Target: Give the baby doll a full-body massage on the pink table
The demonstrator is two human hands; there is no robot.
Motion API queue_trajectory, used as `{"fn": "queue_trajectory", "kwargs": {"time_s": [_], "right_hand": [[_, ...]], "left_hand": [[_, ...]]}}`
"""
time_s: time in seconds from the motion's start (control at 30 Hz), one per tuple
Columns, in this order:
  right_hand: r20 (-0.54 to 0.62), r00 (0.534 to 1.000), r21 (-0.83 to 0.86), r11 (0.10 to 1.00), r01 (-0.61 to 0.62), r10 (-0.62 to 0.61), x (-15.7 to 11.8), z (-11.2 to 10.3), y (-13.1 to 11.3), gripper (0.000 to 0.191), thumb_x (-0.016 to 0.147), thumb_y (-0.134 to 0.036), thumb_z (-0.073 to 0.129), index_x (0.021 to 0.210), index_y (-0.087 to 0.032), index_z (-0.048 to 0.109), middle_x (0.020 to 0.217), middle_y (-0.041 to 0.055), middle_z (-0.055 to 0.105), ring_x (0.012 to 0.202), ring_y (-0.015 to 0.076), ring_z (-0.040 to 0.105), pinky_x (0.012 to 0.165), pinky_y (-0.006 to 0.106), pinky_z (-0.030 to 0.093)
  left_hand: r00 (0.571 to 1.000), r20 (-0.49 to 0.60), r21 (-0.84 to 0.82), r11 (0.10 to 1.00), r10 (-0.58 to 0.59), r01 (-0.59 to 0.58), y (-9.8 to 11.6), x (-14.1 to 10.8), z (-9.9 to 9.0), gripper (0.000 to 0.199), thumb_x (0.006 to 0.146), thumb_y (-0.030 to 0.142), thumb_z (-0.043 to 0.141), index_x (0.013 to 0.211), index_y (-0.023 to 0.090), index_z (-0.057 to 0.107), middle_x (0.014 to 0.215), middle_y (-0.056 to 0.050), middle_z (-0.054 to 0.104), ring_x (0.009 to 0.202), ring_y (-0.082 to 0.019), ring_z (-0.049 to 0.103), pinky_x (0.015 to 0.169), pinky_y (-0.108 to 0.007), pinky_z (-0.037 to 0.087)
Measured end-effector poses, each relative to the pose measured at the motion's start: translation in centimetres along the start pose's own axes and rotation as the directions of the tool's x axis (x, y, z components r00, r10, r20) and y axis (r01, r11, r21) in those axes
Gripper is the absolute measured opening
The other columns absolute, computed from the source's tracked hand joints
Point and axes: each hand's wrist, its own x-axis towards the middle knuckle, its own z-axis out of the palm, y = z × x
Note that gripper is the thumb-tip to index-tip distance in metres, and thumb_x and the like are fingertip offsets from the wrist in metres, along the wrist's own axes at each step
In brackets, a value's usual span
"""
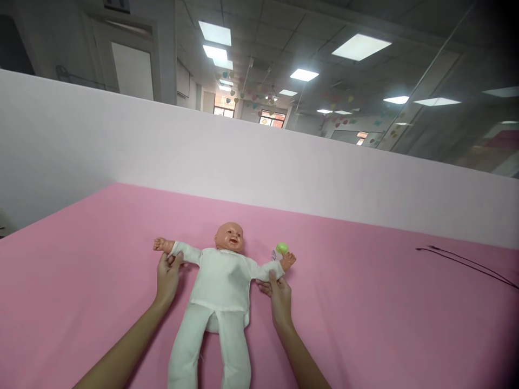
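Note:
A baby doll [223, 278] in a white cloth suit lies on its back on the pink table, its head toward the white wall and its arms spread. My left hand [168, 275] is closed on the doll's sleeve near the wrist, on the left side of the view. On the other side, my right hand [279, 294] pinches the opposite sleeve close to the doll's hand, thumb on top. Just behind that doll hand sits a small light-green round object [281, 248] with a clear, printed piece beside it; its kind I cannot make out.
The pink tabletop [365, 313] runs up to a low white partition [259, 162] at the back. Thin black cables [466, 263] lie at the right. Beyond the partition are ceiling lights, windows and a glass panel.

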Motion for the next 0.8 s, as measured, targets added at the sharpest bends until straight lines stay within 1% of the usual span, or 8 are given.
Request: {"fn": "queue_trajectory", "kwargs": {"time_s": [0.1, 0.2, 0.3, 0.4, 0.5, 0.6, 0.73, 0.8], "right_hand": [[0.022, 0.999, -0.014, 0.999, 0.042, -0.042, -0.3, 0.2, -0.2, 0.053, 0.079, -0.059, 0.077, 0.105, -0.013, 0.07, 0.096, 0.0142, 0.08, 0.084, 0.0293, 0.078, 0.082, 0.042, 0.064], [0.105, 0.968, -0.125, 0.962, 0.241, -0.229, -0.5, 0.3, 0.1, 0.04, 0.083, -0.045, 0.075, 0.111, -0.016, 0.073, 0.113, 0.0131, 0.078, 0.1, 0.0305, 0.076, 0.093, 0.046, 0.062], [0.324, 0.826, -0.262, 0.795, 0.547, -0.462, -0.5, -0.2, 0.9, 0.033, 0.087, -0.023, 0.064, 0.117, -0.024, 0.077, 0.128, 0.0086, 0.072, 0.122, 0.0281, 0.067, 0.107, 0.045, 0.054], [0.562, 0.673, -0.32, 0.623, 0.713, -0.481, -0.5, -0.8, 1.5, 0.05, 0.087, -0.009, 0.049, 0.125, -0.03, 0.074, 0.141, 0.0049, 0.065, 0.131, 0.0227, 0.061, 0.11, 0.04, 0.052], [0.635, 0.63, -0.341, 0.569, 0.748, -0.448, -0.6, -0.9, 1.9, 0.056, 0.087, -0.006, 0.045, 0.13, -0.031, 0.071, 0.146, 0.0043, 0.06, 0.132, 0.0209, 0.06, 0.111, 0.038, 0.051], [0.554, 0.702, -0.346, 0.644, 0.683, -0.447, -0.6, -0.5, 1.8, 0.051, 0.087, -0.011, 0.049, 0.126, -0.031, 0.073, 0.143, 0.0038, 0.063, 0.132, 0.0227, 0.06, 0.113, 0.04, 0.049], [0.248, 0.911, -0.261, 0.883, 0.39, -0.329, -0.1, 0.2, 1.3, 0.033, 0.084, -0.033, 0.069, 0.112, -0.021, 0.078, 0.117, 0.0104, 0.077, 0.11, 0.0302, 0.071, 0.097, 0.046, 0.058], [0.12, 0.977, -0.181, 0.964, 0.196, -0.176, 0.0, 0.2, 0.8, 0.041, 0.079, -0.047, 0.077, 0.102, -0.014, 0.078, 0.095, 0.0128, 0.08, 0.086, 0.0299, 0.076, 0.076, 0.042, 0.063]], "left_hand": [[0.994, 0.047, 0.103, 0.989, 0.104, -0.108, -0.3, -0.3, -0.1, 0.032, 0.087, 0.045, 0.068, 0.105, 0.02, 0.061, 0.095, -0.005, 0.07, 0.084, -0.022, 0.069, 0.073, -0.032, 0.058], [0.947, 0.196, 0.252, 0.92, 0.256, -0.301, -1.0, -0.8, -0.2, 0.028, 0.091, 0.037, 0.06, 0.111, 0.018, 0.066, 0.101, -0.009, 0.074, 0.092, -0.026, 0.071, 0.077, -0.037, 0.059], [0.786, 0.443, 0.254, 0.781, 0.43, -0.57, -1.3, -1.0, -0.4, 0.029, 0.094, 0.027, 0.056, 0.12, 0.021, 0.068, 0.12, -0.01, 0.073, 0.111, -0.027, 0.069, 0.091, -0.041, 0.059], [0.576, 0.607, 0.188, 0.604, 0.548, -0.774, -1.1, -0.9, -0.4, 0.036, 0.096, 0.014, 0.051, 0.123, 0.027, 0.069, 0.13, -0.008, 0.07, 0.123, -0.024, 0.064, 0.099, -0.04, 0.056], [0.475, 0.665, 0.168, 0.505, 0.576, -0.847, -0.8, -0.7, -0.3, 0.044, 0.097, 0.006, 0.045, 0.125, 0.03, 0.07, 0.129, -0.007, 0.07, 0.125, -0.022, 0.062, 0.098, -0.039, 0.056], [0.536, 0.633, 0.198, 0.552, 0.558, -0.81, -0.8, -0.8, -0.3, 0.037, 0.098, 0.013, 0.049, 0.122, 0.029, 0.072, 0.126, -0.007, 0.071, 0.121, -0.023, 0.064, 0.096, -0.04, 0.056], [0.863, 0.367, 0.329, 0.82, 0.347, -0.469, -0.6, -0.9, -0.4, 0.026, 0.095, 0.036, 0.061, 0.114, 0.022, 0.071, 0.112, -0.009, 0.075, 0.1, -0.026, 0.071, 0.08, -0.037, 0.06], [0.956, 0.2, 0.285, 0.92, 0.216, -0.268, -0.2, -0.7, -0.4, 0.033, 0.091, 0.044, 0.065, 0.112, 0.02, 0.067, 0.106, -0.009, 0.074, 0.091, -0.024, 0.071, 0.073, -0.033, 0.059]]}}
